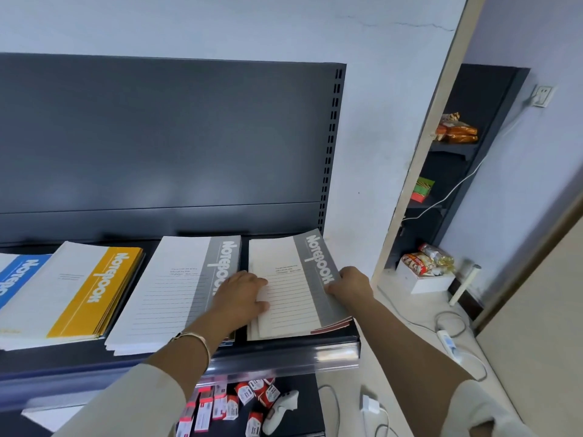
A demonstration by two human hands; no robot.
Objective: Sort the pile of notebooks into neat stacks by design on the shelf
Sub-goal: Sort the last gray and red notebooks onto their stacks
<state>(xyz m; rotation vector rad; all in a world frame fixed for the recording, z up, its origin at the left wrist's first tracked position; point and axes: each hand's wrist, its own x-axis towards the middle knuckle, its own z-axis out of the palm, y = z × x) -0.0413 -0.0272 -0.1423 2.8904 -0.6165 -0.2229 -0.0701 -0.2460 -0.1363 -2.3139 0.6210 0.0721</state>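
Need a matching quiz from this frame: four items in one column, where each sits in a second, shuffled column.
Things
1. blue-banded white notebook stack
2. yellow-banded white notebook stack
3. grey-banded lined notebook
4. small red-and-white cardboard boxes

Places
A. lower shelf
B. right end of the dark metal upper shelf, between left hand and right hand
C. far left edge of view
D. just left of the middle grey-banded stack

Pairs: 1-C, 2-D, 3-B, 4-A

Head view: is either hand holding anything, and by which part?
The rightmost grey notebook, by its long edges: left hand clasps the left edge, right hand curls its fingers over the grey-band right edge.
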